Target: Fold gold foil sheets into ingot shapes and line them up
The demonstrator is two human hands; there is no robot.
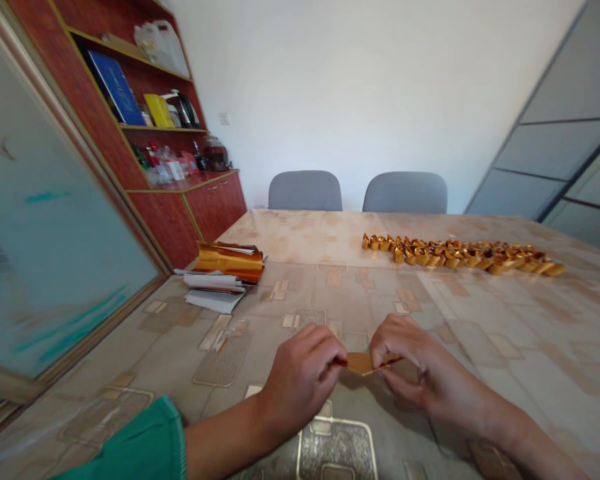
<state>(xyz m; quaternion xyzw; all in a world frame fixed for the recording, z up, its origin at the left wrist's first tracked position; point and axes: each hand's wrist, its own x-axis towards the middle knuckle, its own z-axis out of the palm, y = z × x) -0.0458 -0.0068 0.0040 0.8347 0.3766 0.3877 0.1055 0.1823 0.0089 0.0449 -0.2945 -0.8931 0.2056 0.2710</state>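
Note:
A small folded piece of gold foil paper [360,363] is stretched between my two hands, just above the patterned tablecloth. My left hand [305,377] pinches its left end, fingers curled closed. On the other side, my right hand [413,360] grips the right end between thumb and fingers, and a thin corner pokes out past them. Parts of the paper are hidden behind my fingertips. Several folded gold paper pieces [455,253] stand in rows at the far right of the table. To the left lies a stack of gold and white paper sheets [227,263].
The table [290,233] has a patterned cover. Two grey chairs [305,190] stand behind it against a white wall. At the back left is a red-brown cabinet [215,200] with items on its shelves. A frosted glass door [45,200] is on the left.

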